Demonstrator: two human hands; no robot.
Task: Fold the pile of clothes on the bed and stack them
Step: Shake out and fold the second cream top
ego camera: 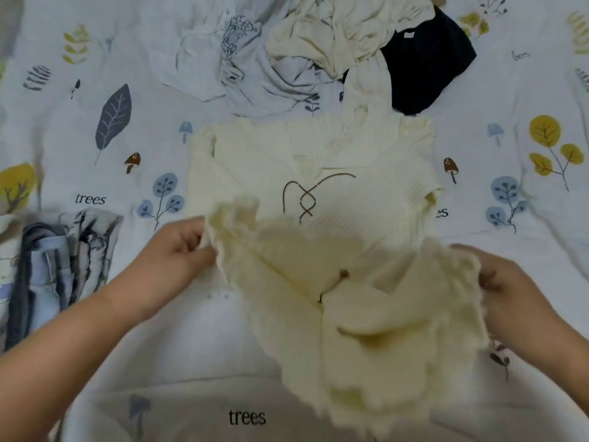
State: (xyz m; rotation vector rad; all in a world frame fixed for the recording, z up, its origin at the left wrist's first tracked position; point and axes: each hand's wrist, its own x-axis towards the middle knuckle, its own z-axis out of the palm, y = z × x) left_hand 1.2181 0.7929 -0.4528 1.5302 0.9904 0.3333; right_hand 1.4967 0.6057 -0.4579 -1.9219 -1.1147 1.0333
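Observation:
A cream ribbed top [318, 173] with brown lacing at the neck lies spread in the middle of the bed. Its lower part is lifted off the sheet toward the camera and looks blurred. My left hand [178, 250] pinches the left edge of that lifted part. My right hand [506, 282] grips its right edge. Behind the top lies the unfolded pile: a pale grey garment [242, 59], a cream garment [344, 30] and a black garment [427, 65]. At the left edge sits a stack of folded clothes [57, 266] in blue-grey and printed fabric.
The bed sheet [95, 129] is white with printed leaves, mushrooms and the word "trees". Bare sheet shows at the left, at the right and in front of the top near the camera.

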